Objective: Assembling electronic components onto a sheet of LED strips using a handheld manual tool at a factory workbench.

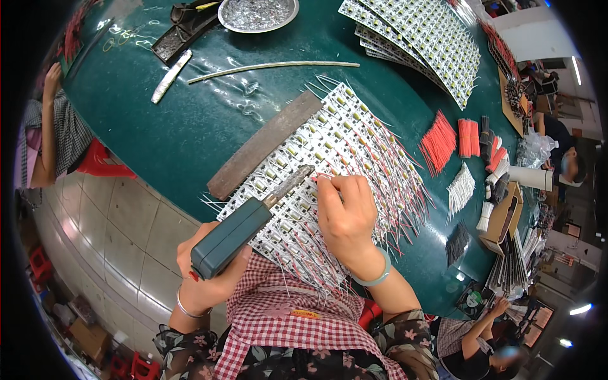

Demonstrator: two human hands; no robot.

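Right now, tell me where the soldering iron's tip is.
In the head view the soldering iron, held in the left hand, has its tip at picture centre on the white component board, just left of the right hand's fingertips.

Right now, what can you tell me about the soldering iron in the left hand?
The soldering iron has a chunky dark teal handle, plastic by its look, and a worn grey metal shaft. The left hand grips the handle's rear end. It lies slanted, tip up and to the right, over the white panel of circuit boards, its tip close beside the right hand fingertips.
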